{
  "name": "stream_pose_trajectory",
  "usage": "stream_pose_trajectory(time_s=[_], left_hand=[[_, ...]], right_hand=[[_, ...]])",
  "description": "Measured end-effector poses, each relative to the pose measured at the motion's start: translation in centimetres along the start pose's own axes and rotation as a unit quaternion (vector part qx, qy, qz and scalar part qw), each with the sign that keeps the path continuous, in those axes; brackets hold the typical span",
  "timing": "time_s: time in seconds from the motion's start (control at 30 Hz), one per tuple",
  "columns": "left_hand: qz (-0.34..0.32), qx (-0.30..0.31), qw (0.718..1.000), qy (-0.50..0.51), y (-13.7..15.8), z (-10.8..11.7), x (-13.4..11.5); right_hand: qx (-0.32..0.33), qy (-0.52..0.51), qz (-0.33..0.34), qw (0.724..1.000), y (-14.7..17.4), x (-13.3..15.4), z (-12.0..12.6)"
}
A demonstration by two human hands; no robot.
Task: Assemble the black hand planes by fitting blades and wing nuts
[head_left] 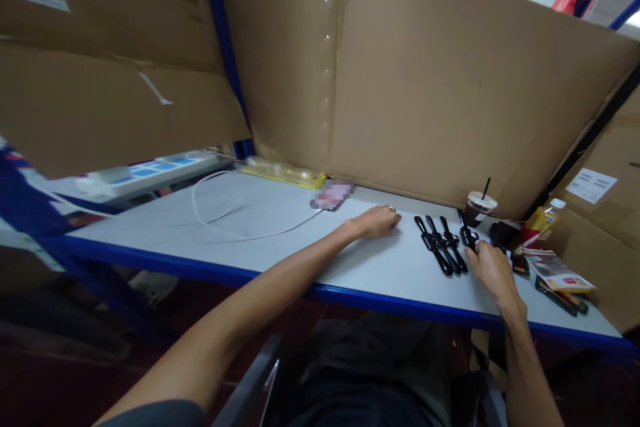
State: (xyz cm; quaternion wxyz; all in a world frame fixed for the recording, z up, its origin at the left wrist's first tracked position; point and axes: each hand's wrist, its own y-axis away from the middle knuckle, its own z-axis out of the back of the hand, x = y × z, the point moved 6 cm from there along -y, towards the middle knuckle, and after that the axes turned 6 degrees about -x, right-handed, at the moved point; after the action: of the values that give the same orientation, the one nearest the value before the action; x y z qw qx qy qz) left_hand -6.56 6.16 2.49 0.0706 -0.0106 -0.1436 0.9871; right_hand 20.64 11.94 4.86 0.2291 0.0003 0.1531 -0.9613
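Note:
Three black spokeshaves [433, 245] lie side by side on the grey-white tabletop, their long handles slanting toward the front edge. To their right, my right hand [493, 270] is closed around the near part of another black spokeshave [466, 232]; its far handle sticks out beyond my fingers. My left hand [380, 221] rests on the table left of the row, apart from the tools. Its fingers are curled into a loose fist with a ring on one finger, and nothing shows sticking out of it.
Behind the tools stands a lidded drink cup [481, 207] with a straw. A bottle [549, 215], a packet [559, 270] and dark green-black items [557, 295] crowd the right end. Left lie a phone [332, 194] on a white cable [250, 237] and yellow-edged plastic packaging [285, 172]. Cardboard [425, 80] walls the back.

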Motion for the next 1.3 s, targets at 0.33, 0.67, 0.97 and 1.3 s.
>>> stream_pose_trajectory(time_s=[0.33, 0.67, 0.97, 1.3], left_hand=[[-0.064, -0.106, 0.991, 0.05, 0.5, 2.7, -6.3], [-0.123, -0.037, 0.99, -0.049, 0.8, 1.1, -7.4], [-0.115, -0.004, 0.988, -0.105, 0.5, 0.7, -7.2], [-0.122, -0.035, 0.987, -0.101, 0.5, 0.7, -7.4]], right_hand=[[0.058, -0.054, 0.108, 0.991, 3.7, 8.8, 1.0], [0.047, -0.053, 0.112, 0.991, 3.5, 10.5, -1.0], [0.015, -0.021, 0.094, 0.995, 3.7, 10.3, -0.6], [0.037, 0.005, 0.091, 0.995, 3.6, 10.4, -0.8]])
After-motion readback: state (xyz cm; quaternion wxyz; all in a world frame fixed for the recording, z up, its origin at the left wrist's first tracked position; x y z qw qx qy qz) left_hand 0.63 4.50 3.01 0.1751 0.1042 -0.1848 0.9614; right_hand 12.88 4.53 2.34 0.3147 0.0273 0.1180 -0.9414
